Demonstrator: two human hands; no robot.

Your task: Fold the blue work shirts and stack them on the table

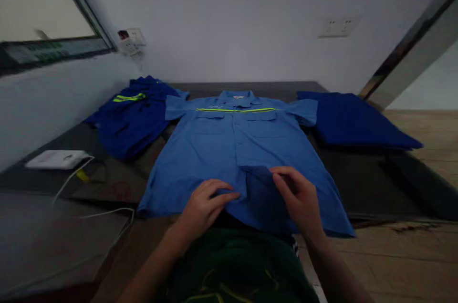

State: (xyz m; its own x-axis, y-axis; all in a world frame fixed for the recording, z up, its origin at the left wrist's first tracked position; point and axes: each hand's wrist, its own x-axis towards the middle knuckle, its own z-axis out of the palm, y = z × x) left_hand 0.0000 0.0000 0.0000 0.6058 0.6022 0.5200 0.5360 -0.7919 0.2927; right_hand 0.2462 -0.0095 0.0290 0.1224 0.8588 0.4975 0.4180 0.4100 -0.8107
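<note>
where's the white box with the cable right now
In the head view the white box lies at the left edge of the dark table, by the wall, left of the crumpled dark blue garment; its white cable trails toward the near edge.

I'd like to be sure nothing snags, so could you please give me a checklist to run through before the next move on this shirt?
1. Shirt lies flat, front up, collar away from the person: ok.
2. Both sleeves spread out to the sides: ok.
3. Left hand on the near hem at the front opening: ok.
4. Right hand has the other front edge, which is turned back: ok, though how firmly it is pinched cannot be told.
5. Front fully closed at the bottom: not ok, it gapes near the hem.
6. Dark pile and folded cloth clear of the shirt body: ok, though the pile lies close to one sleeve.
</note>
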